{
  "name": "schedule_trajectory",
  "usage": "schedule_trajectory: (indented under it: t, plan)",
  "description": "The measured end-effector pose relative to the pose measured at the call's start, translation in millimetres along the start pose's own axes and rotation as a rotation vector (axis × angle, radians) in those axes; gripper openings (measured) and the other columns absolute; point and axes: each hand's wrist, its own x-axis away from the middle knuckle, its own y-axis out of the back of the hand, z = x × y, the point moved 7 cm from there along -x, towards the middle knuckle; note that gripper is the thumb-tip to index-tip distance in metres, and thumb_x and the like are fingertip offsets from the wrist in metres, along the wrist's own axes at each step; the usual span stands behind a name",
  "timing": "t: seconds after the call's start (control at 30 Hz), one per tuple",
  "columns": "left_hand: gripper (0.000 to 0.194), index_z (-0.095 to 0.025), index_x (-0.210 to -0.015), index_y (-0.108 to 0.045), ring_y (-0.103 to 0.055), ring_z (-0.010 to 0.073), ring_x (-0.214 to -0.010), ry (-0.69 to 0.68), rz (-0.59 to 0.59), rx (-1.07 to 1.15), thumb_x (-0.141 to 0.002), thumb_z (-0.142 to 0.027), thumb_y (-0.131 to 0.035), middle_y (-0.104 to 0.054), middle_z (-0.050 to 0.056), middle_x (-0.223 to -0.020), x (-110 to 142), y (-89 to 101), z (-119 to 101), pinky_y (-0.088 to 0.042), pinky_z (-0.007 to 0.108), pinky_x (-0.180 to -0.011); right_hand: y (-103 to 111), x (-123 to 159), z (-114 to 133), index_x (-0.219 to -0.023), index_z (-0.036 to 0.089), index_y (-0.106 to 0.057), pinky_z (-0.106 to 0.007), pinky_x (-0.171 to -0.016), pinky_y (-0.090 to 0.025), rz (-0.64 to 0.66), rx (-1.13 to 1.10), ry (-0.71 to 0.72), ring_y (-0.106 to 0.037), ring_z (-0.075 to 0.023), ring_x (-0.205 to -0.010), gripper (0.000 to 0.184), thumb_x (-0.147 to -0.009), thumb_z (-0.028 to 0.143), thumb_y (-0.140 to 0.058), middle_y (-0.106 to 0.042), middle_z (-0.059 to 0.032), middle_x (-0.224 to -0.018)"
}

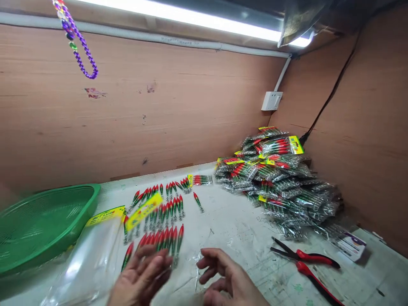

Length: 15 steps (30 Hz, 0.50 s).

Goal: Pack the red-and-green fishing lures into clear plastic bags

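Nearest the left hand [143,272] — half curled, seemingly empty (right hand [229,274] too) — slim red-and-green lures [165,239] point at the desk's [223,221] far edge.

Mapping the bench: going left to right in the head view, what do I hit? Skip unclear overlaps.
Green basket → lures → right hand → pliers → white box

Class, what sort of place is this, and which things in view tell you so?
Probably a packing station in a workshop: rows of red-and-green lures, clear bags with yellow tops and a pile of filled packets share one tabletop.
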Motion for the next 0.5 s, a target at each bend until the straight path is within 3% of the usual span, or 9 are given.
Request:
schedule_trajectory:
  t: [0.03,0.1,0.17,0.23,0.3,0.33,0.4,0.5]
  plan:
    - [0.054,-0.02,-0.082,-0.06,-0.069,0.018,-0.064,0.049,0.02,0.018,-0.037,-0.02,-0.09,-0.072,0.0,-0.074,9.9,-14.1,16.6,-0.057,0.024,-0.057,-12.4,-1.3,-8.6,-0.111,0.022,-0.048,-0.029,-0.069,-0.048,0.051,-0.1,-0.047,-0.057,-0.019,-0.089,0.072,-0.055,0.056,-0.079,-0.055,-0.0087,-0.106]
    - [0.055,-0.018,-0.077,-0.061,-0.067,0.013,-0.057,0.115,0.051,0.064,-0.032,-0.019,-0.092,-0.069,-0.002,-0.064,24.5,-35.6,41.2,-0.055,0.02,-0.056,-27.8,-1.5,-21.8,-0.094,0.021,-0.049,-0.025,-0.062,-0.046,0.109,-0.202,-0.104,-0.057,-0.0139,-0.076,0.055,-0.062,0.059,-0.074,-0.056,-0.0037,-0.09]
    - [0.056,-0.017,-0.075,-0.063,-0.062,0.0084,-0.052,0.161,0.063,0.1,-0.028,-0.02,-0.092,-0.066,-0.004,-0.058,30.5,-45.2,53.5,-0.053,0.016,-0.054,-27.9,-2.3,-26.9,-0.082,0.02,-0.045,-0.021,-0.055,-0.041,0.083,-0.204,-0.094,-0.05,-0.0078,-0.06,0.045,-0.072,0.059,-0.066,-0.052,0.0015,-0.077]
    - [0.054,-0.016,-0.071,-0.065,-0.06,0.0066,-0.051,0.184,0.052,0.123,-0.026,-0.023,-0.093,-0.065,-0.004,-0.058,29.5,-44.4,55.0,-0.052,0.015,-0.053,-14.1,-5.8,-24.3,-0.091,0.022,-0.046,-0.02,-0.054,-0.039,-0.048,-0.14,-0.063,-0.045,-0.0062,-0.058,0.047,-0.068,0.055,-0.071,-0.05,0.0021,-0.084]
    - [0.05,-0.015,-0.068,-0.065,-0.06,0.0067,-0.053,0.182,0.045,0.145,-0.028,-0.024,-0.092,-0.065,-0.004,-0.061,25.5,-40.0,49.7,-0.052,0.016,-0.054,3.1,-11.0,-15.8,-0.108,0.025,-0.046,-0.022,-0.061,-0.042,-0.199,-0.07,-0.049,-0.048,-0.0096,-0.071,0.068,-0.056,0.05,-0.081,-0.049,-0.0004,-0.098]
    - [0.049,-0.015,-0.068,-0.064,-0.06,0.0068,-0.053,0.178,0.049,0.158,-0.029,-0.023,-0.092,-0.065,-0.004,-0.061,23.6,-38.3,46.3,-0.053,0.016,-0.055,6.7,-14.6,-12.0,-0.113,0.025,-0.046,-0.024,-0.067,-0.043,-0.21,-0.049,-0.074,-0.05,-0.0119,-0.078,0.076,-0.051,0.048,-0.083,-0.049,-0.0016,-0.102]
    - [0.047,-0.016,-0.068,-0.064,-0.061,0.007,-0.055,0.169,0.062,0.181,-0.031,-0.021,-0.092,-0.065,-0.004,-0.062,21.5,-36.1,40.8,-0.053,0.017,-0.058,1.4,-22.1,-5.5,-0.103,0.02,-0.054,-0.026,-0.073,-0.043,-0.09,-0.036,-0.138,-0.052,-0.015,-0.083,0.065,-0.053,0.049,-0.082,-0.054,-0.0023,-0.094]
    - [0.044,-0.017,-0.074,-0.066,-0.061,0.007,-0.058,0.124,0.078,0.179,-0.037,-0.021,-0.091,-0.064,-0.005,-0.062,21.7,-34.6,35.6,-0.052,0.016,-0.06,-15.9,-25.5,1.7,-0.074,0.017,-0.055,-0.026,-0.064,-0.043,0.128,-0.042,-0.165,-0.053,-0.0119,-0.063,0.042,-0.067,0.055,-0.071,-0.057,0.0003,-0.068]
